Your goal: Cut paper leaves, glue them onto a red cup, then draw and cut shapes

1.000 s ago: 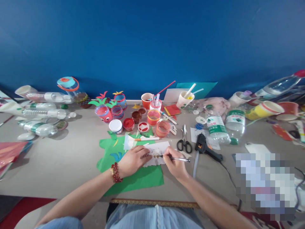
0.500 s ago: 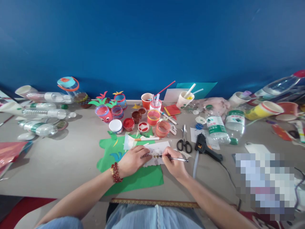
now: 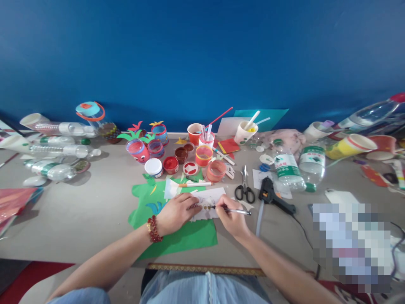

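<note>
My right hand [image 3: 232, 217] is closed around a pen [image 3: 238, 211], its tip touching a piece of white paper [image 3: 218, 195]. Small round marks or shapes, partly brownish, show on the paper near the tip; I cannot make them out fully. My left hand [image 3: 178, 212] lies flat on the paper's left part, fingers stretched out and holding nothing. Something small and dark, perhaps beaded, shows at its fingers. Under the paper and the left hand lies a green sheet [image 3: 186, 240] with a blue leaf-shaped cutout [image 3: 154, 207] on it. A white-handled brush [image 3: 196, 184] rests just beyond.
Scissors [image 3: 244, 188] and a black glue gun [image 3: 268, 196] with a cord lie to the right. Paint jars [image 3: 171, 164] and decorated plastic cups [image 3: 138, 151] stand behind the green sheet. Plastic bottles [image 3: 287, 171] crowd the right, with more bottles [image 3: 60, 169] at the left.
The pen in my right hand has tilted very slightly. My left hand stays in place on the paper, and the other things have not moved.
</note>
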